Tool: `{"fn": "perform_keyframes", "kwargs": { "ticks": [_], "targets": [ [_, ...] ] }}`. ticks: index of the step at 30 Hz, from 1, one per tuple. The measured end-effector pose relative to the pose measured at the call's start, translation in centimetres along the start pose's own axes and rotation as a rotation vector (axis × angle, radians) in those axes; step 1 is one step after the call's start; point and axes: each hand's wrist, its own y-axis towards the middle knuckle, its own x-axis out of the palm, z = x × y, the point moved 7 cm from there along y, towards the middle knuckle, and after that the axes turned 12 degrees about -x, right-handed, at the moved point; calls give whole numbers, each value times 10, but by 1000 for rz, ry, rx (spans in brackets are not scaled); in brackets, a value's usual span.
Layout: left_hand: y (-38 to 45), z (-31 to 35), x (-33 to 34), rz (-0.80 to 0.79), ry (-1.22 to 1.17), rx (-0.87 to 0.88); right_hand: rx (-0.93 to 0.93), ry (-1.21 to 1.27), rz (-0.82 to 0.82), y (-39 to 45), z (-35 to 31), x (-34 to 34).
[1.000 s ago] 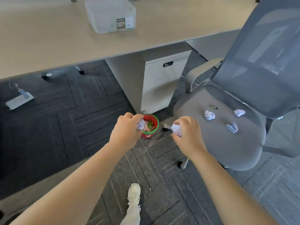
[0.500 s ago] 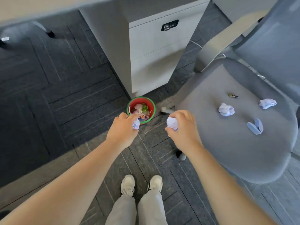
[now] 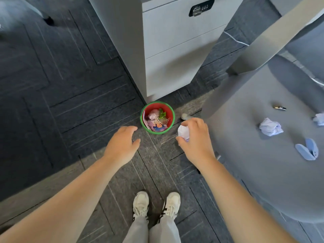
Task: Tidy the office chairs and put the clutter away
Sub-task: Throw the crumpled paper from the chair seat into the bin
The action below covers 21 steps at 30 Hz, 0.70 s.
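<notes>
A small red bin with a green rim (image 3: 142, 120) stands on the carpet below me, holding scraps and a paper wad. My left hand (image 3: 121, 144) hovers just left of it, fingers apart and empty. My right hand (image 3: 194, 139) hangs just right of the bin, shut on a crumpled white paper ball (image 3: 183, 131). On the grey office chair seat (image 3: 245, 155) at right lie a crumpled paper (image 3: 270, 126), another paper ball at the frame's edge (image 3: 319, 119), a blue clip (image 3: 307, 151) and a small battery (image 3: 280, 107).
A white drawer pedestal (image 3: 175, 50) stands right behind the bin. The chair's armrest (image 3: 273, 37) crosses the upper right, and a chair base leg (image 3: 185, 116) lies beside the bin. My feet in white shoes (image 3: 156, 204) stand on the dark carpet.
My left hand has opened and its paper ball is gone from it. My view has dropped closer over the bin. The right hand still grips its paper ball.
</notes>
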Motion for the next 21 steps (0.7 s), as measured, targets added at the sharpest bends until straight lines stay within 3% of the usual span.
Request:
{"fn": "perform_keyframes", "kwargs": {
  "ticks": [6, 11, 21],
  "targets": [
    [1, -13, -15, 43, -25, 0, -35, 79, 86, 38, -18, 12],
    [-5, 2, -35, 98, -56, 60, -70, -42, 82, 33, -22, 2],
    [-79, 121, -53, 98, 51, 340, 113, -75, 168, -56, 8, -106]
  ]
}}
